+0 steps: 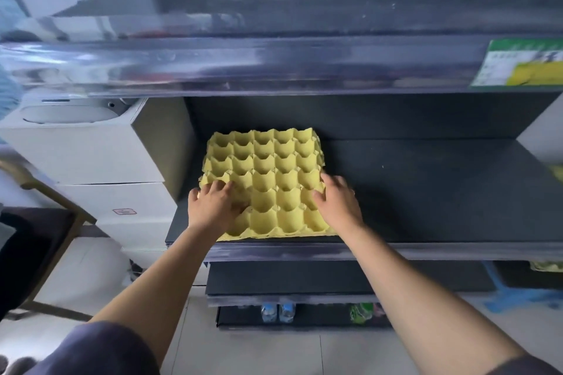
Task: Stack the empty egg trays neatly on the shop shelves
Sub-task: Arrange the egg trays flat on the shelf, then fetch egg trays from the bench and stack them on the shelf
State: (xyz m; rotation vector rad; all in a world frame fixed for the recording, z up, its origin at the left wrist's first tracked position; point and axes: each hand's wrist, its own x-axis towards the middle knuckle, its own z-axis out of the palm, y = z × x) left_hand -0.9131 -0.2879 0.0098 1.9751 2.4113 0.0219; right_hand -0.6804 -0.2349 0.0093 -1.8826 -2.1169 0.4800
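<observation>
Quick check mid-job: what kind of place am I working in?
Most likely a small shop: dark display shelves with a price label on the rail above, bottled water on the bottom shelf, and a yellow egg tray laid out.

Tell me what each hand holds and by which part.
The left hand grips the egg tray near its front left corner, fingers curled into the cups. The right hand rests flat on its right edge. The tray lies on the shelf.
</observation>
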